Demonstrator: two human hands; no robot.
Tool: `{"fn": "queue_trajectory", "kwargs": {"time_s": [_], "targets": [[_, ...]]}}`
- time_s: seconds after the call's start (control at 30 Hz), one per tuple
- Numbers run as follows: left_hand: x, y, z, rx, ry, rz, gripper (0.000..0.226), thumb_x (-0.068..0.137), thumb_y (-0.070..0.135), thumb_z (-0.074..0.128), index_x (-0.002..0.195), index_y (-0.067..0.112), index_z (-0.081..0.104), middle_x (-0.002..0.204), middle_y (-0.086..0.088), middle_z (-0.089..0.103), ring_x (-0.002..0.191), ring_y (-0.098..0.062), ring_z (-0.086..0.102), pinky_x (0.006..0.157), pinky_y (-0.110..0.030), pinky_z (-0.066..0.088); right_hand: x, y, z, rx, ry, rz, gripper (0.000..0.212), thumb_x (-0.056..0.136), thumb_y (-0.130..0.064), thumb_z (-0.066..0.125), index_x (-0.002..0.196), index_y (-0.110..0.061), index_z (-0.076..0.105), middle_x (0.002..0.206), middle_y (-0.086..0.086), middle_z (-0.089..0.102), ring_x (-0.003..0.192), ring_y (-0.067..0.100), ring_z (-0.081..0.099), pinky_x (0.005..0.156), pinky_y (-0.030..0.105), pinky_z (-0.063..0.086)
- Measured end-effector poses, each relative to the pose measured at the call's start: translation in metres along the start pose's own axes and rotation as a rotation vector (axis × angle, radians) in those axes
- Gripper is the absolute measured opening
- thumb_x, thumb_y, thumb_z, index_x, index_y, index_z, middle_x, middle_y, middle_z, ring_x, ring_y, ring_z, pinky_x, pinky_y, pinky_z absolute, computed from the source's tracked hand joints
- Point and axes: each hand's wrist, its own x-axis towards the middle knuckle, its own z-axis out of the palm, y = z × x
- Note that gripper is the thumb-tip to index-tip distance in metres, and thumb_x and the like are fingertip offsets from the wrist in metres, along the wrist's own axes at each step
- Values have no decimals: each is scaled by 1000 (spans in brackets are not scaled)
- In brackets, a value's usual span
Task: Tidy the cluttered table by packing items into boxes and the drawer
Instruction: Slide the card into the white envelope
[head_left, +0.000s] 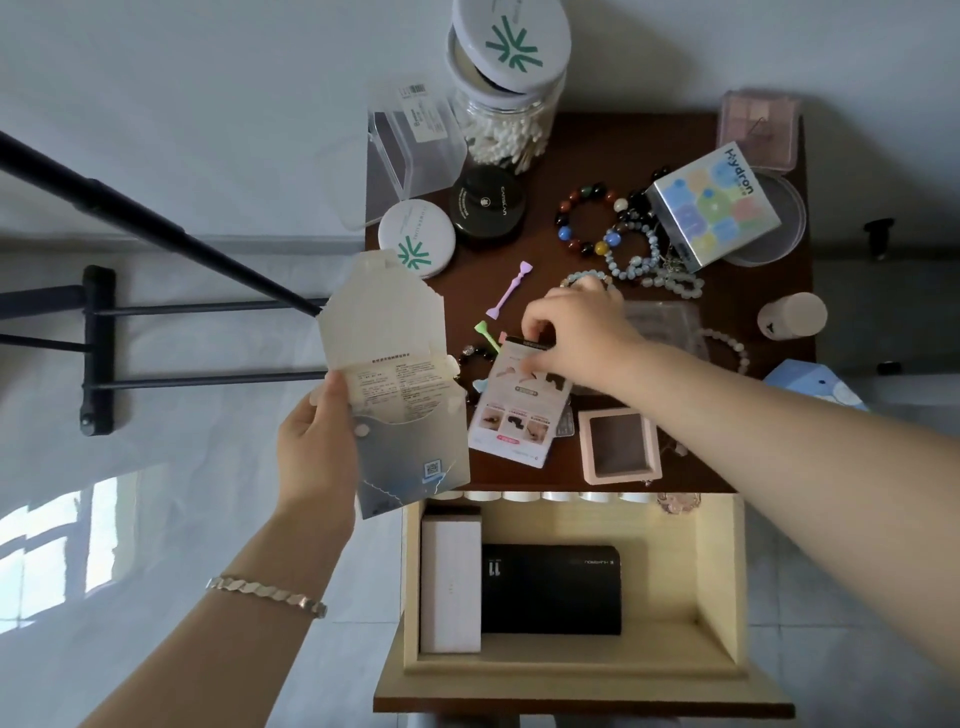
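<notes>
The left hand (317, 447) grips an opened flat carton (400, 374), flaps up, just past the open drawer's (727, 571) far left corner. Beyond the drawer's far edge, the right hand (576, 332) pinches the dark top edge of a pink-and-white packet (519, 410) lying on the counter (623, 156).

Wore nothing on either forearm: bare from frame edge at approx 7 and 4 o'clock up to left hand (317, 447) and right hand (576, 332), also bare. Wore one bracelet (266, 596) round L wrist, at approx 7 o'clock: silver-tone metal, single row of flat hexagon-ish links set edge to edge, dull shine w/ brighter glints on link faces. Fitted snug, lying slantwise across wrist. Had R wrist uncovered.
</notes>
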Motion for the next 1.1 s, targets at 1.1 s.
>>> {"fn": "queue_trajectory", "kwargs": {"time_s": [1.1], "targets": [[-23,-5,8,129,-167,-18,39,98,31,44,62,17,50,63,2,52,61,-13,46,56,-23,37,-113,-33,1,1031,-112,370,11,87,-24,54,95,-32,50,85,-9,55,78,1,55,77,24,44]]}}
